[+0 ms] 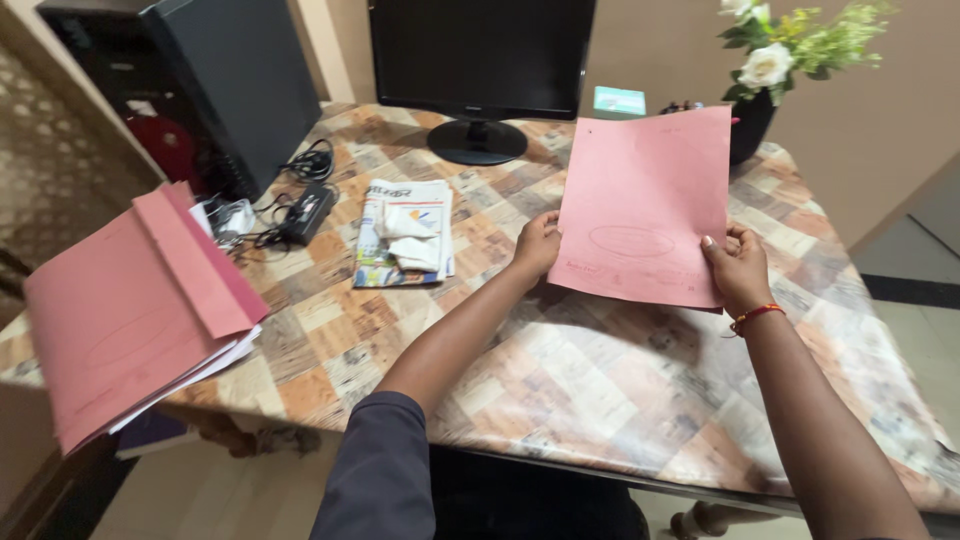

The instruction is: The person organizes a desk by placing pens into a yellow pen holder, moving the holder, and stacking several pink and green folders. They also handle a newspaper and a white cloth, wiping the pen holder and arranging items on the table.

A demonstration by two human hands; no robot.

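Flat pink paper folder [642,205], tilted upright above patterned table, lower edge near it.

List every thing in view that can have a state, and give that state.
pink folder: closed, held up off the table by both hands
left hand: gripping its left edge
right hand: gripping its right edge
pink folder stack: overhanging the table corner, papers sticking out
monitor: screen dark
newspaper: folded, lying flat
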